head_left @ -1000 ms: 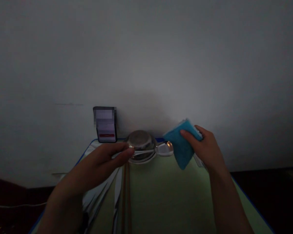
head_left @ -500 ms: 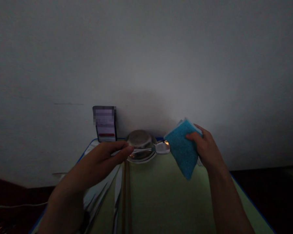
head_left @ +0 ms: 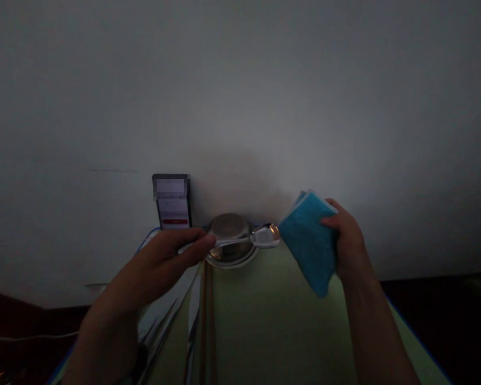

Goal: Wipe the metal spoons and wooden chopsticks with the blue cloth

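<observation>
My left hand [head_left: 176, 255] pinches a shiny metal spoon [head_left: 265, 236] by its handle, with the bowl end pointing right. Behind the spoon, metal bowls [head_left: 229, 227] appear stacked upside down near the wall. On the right, my right hand [head_left: 344, 240] grips a folded blue cloth [head_left: 310, 240] by its right side, thumb on the front face. The cloth's left corner is close to the spoon's tip; whether they touch I cannot tell. The fingers behind the cloth are hidden.
A phone [head_left: 174, 208] leans against the wall [head_left: 240, 96] at the back left. A pair of chopsticks [head_left: 208, 326] lies on the green tabletop [head_left: 280, 331], beside a knife-like utensil [head_left: 193, 305] and white sheets or wrappers [head_left: 164, 315]. Blue edging [head_left: 420, 342] runs along the table.
My right hand and the blue cloth have moved a little to the right. The spoon has risen slightly, its bowl tilting up, while my left hand keeps its hold.
</observation>
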### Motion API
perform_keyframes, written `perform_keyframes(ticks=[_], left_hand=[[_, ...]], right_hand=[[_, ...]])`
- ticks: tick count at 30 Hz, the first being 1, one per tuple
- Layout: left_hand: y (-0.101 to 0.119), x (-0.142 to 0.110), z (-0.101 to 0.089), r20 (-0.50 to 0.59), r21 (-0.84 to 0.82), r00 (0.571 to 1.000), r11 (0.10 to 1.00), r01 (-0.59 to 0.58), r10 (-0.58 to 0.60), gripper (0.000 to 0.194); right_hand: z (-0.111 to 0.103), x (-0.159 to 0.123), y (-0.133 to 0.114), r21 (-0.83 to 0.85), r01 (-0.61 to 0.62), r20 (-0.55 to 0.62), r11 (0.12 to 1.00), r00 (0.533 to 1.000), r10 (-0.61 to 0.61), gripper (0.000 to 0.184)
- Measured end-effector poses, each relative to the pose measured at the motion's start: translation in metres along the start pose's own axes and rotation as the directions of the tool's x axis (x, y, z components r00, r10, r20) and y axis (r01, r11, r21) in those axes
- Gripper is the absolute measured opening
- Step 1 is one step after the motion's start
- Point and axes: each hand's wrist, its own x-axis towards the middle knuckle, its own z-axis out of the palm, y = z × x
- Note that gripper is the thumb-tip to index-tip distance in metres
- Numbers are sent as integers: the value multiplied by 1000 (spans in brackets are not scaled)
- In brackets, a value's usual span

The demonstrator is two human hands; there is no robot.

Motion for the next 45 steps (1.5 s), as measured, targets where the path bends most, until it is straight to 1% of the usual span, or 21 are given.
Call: perform_keyframes(ticks=[2,3,6,8,10,12,13,14,16,18,20,22,26,28,29,32,35,37,40,43,45], left_hand=[[1,2,2,-31,27,999,1000,-13,13,30],[2,2,3,-38,41,999,999,-16,18,31],[4,5,8,-56,70,998,997,-13,17,31],[5,7,12,-103,86,995,996,8,1,33],[6,10,18,-160,98,987,994,40,-24,35],[10,13,25,-188,98,981,993,60,-41,36],[12,15,29,-187,91,982,994,57,-39,35],[15,16,33,-186,86,982,995,49,-32,35],[21,19,41,-183,75,983,997,23,-9,34],[27,20,48,-193,78,981,997,9,6,34],[31,21,53,-199,90,980,996,2,16,33],[32,20,54,-191,100,981,995,-2,21,31],[32,18,48,-186,95,982,995,12,6,33],[31,17,44,-186,64,983,998,10,2,33],[31,16,43,-182,42,983,999,8,0,33],[34,15,45,-166,-31,986,999,-6,0,34],[41,12,53,-144,-107,989,994,-30,15,34],[47,10,58,-111,-154,993,987,-47,30,31],[53,9,59,-79,-116,997,993,-31,22,27],[52,7,54,-22,-14,999,1000,-27,27,27],[49,6,52,36,54,998,997,-54,52,26]], right_hand=[[0,0,-1,-63,-13,57,998,998,17,16],[1,0,-1,-123,4,47,992,999,2,18],[8,3,-1,-343,138,-77,929,982,-174,20],[14,4,0,-443,200,-196,874,930,-312,22],[19,3,1,-496,223,-312,839,856,-411,23],[25,-1,0,-519,253,-360,817,801,-477,23],[28,-3,-1,-523,275,-346,807,797,-495,22],[31,-6,-3,-525,294,-307,799,810,-500,21],[38,-11,-6,-530,328,-174,782,861,-478,18],[44,-15,-9,-533,381,-42,755,880,-473,14],[48,-16,-9,-512,442,42,736,869,-493,11],[50,-17,-9,-487,478,78,732,858,-508,10],[52,-17,-7,-461,515,174,723,851,-495,15],[53,-17,-6,-428,527,201,734,847,-492,19],[54,-17,-4,-409,522,183,748,850,-493,18],[58,-16,0,-357,461,26,812,874,-485,5],[62,-17,2,-192,397,-137,898,895,-425,14],[63,-19,0,-56,365,-196,929,909,-369,11],[63,-23,-7,48,321,-235,946,924,-302,6],[64,-22,-10,226,207,-247,952,957,-150,7],[65,-18,-7,451,68,-194,890,981,23,7]])
